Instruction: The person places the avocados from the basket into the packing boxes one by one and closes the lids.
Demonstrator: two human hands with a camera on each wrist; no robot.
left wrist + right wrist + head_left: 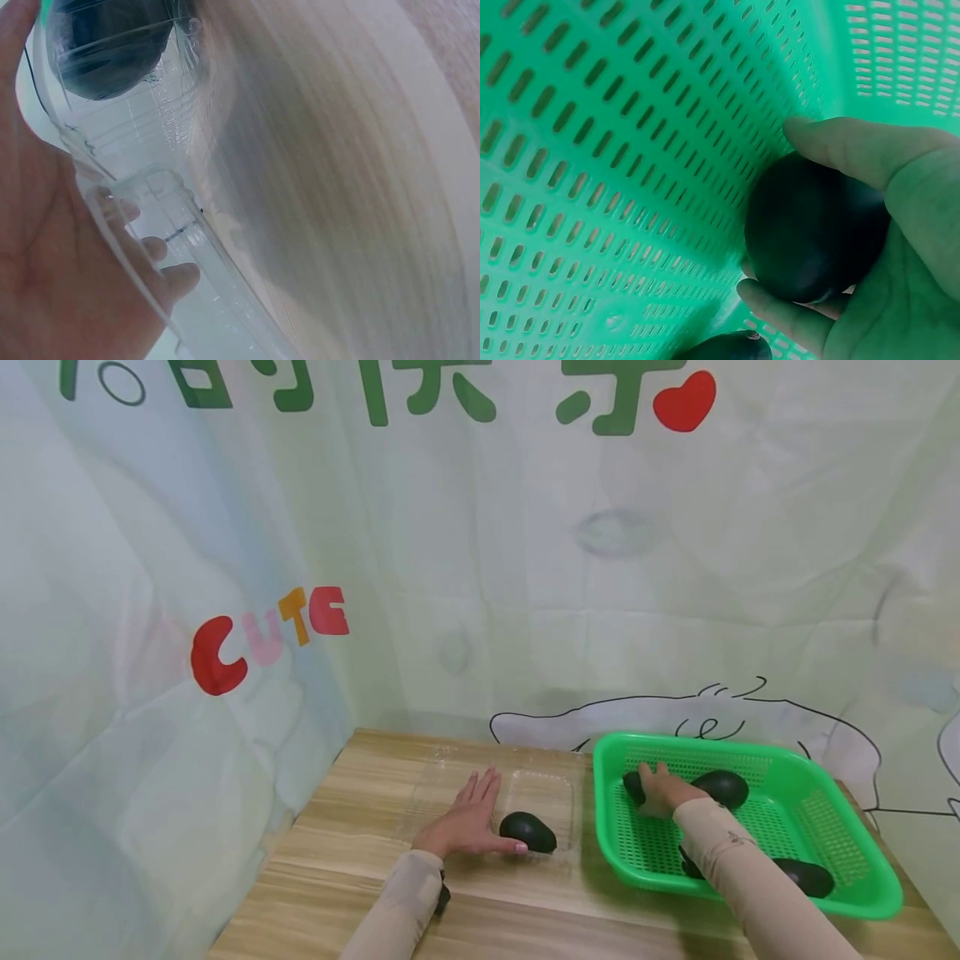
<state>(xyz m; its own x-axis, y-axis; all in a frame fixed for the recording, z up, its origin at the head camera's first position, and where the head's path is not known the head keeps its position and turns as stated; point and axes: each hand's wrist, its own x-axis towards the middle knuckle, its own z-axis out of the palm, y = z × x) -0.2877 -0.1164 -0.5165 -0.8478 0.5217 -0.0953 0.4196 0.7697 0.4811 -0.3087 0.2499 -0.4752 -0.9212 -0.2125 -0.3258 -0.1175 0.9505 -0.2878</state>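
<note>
My left hand (pixel 471 825) rests over the clear plastic container (pixel 542 789), fingers extended and thumb pointing along its near edge. Inside that container, next to the thumb, lies a dark avocado (pixel 531 832), which shows through the clear wall in the left wrist view. Down in the green basket (pixel 862 860), my right hand (pixel 663 793) grips another avocado (pixel 810 225) near the left wall. Thumb and fingers curl round its sides in the right wrist view. More avocados, one behind the right hand (pixel 723 787) and one beside the forearm (pixel 808 878), lie in the basket.
The container stands left of the basket on a wood-grain table (pixel 330 852). A printed cloth (pixel 525 610) hangs right behind the table and along its left side. The basket's raised, perforated walls surround the right hand.
</note>
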